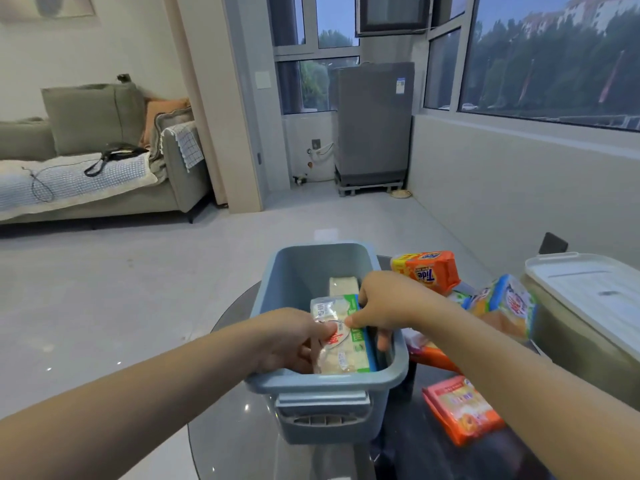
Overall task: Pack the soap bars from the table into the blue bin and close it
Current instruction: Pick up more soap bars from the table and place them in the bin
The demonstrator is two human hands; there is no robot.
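Observation:
The blue bin (pixel 294 271) stands open on the round glass table (pixel 228 317), its handle towards me. Both hands reach into it. My left hand (pixel 291 337) and my right hand (pixel 384 303) together grip a clear-wrapped pale soap pack (pixel 341 355) with a green and blue edge, inside the bin's near half. Behind it in the bin lies another pale soap bar (pixel 343 285). To the bin's right, on the table, lie an orange Tide soap pack (pixel 426 270), a blue-and-orange soap pack (pixel 505 306) and an orange-pink soap pack (pixel 460 408).
A beige container with a white lid (pixel 588 289) stands at the table's right edge. More orange wrapping (pixel 433 355) peeks out under my right forearm. A sofa, a grey appliance and windows are beyond, across the pale tiled floor.

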